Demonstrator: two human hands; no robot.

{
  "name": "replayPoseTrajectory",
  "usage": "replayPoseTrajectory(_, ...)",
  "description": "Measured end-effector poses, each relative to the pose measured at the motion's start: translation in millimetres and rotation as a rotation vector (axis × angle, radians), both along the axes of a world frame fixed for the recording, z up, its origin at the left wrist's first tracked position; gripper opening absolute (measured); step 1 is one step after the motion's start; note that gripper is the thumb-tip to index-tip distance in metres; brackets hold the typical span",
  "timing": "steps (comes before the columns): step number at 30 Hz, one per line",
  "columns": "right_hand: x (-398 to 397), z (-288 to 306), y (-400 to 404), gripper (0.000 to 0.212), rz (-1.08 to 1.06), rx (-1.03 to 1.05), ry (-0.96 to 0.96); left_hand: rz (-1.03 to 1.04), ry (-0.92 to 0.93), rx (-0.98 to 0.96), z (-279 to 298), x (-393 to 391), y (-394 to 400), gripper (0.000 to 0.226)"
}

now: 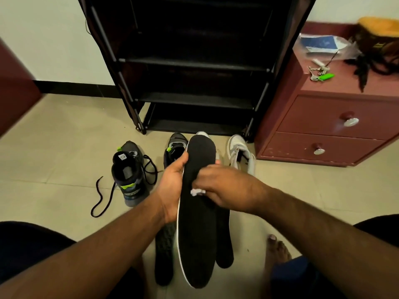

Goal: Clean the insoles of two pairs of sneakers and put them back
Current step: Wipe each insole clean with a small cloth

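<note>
My left hand (172, 186) grips a long black insole (199, 234) with a white edge, held lengthwise in front of me. My right hand (222, 186) presses a small crumpled white wipe (197, 192) against the insole's middle. Two more black insoles lie on the floor under it, one at the left (164, 255) and one at the right (224, 244). A dark sneaker (127, 171) with green accents and loose laces stands at the left, its partner (174, 147) behind my left hand. One white sneaker (240, 152) stands at the right; another white toe (201, 133) peeks above the insole.
A black shoe rack (194, 67) with bare shelves stands straight ahead. A maroon drawer cabinet (323, 130) sits at the right, with keys (319, 73) and a plastic bag (323, 45) on top. My bare foot (277, 251) rests on the beige tiled floor.
</note>
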State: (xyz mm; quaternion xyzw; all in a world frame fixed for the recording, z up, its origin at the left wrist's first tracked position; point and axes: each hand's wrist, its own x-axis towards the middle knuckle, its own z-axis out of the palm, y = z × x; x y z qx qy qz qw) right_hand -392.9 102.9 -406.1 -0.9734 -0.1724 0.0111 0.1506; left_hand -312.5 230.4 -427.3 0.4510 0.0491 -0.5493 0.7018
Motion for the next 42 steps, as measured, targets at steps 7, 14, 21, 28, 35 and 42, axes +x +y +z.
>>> replayPoseTrajectory(7,16,0,-39,0.02,-0.452,0.052,-0.278,-0.063,0.04,-0.121,-4,-14,-1,0.056)
replayPoseTrajectory(14,2,-13,1,0.028,-0.247,0.189,-0.184,0.078,0.017,-0.103,-5,-6,-4,0.054)
replayPoseTrajectory(21,12,-11,4,0.018,-0.504,0.25,-0.362,-0.01,0.038,-0.018,-2,-15,-7,0.079)
replayPoseTrajectory(28,13,-8,3,0.02,-0.461,0.252,-0.337,-0.014,-0.01,0.011,-2,-12,-8,0.083)
replayPoseTrajectory(35,5,-15,27,0.017,-0.364,0.404,-0.315,0.111,0.027,-0.042,2,-1,-8,0.068)
replayPoseTrajectory(42,16,-13,3,0.016,-0.502,0.455,-0.384,0.065,0.015,-0.062,2,-7,-13,0.07)
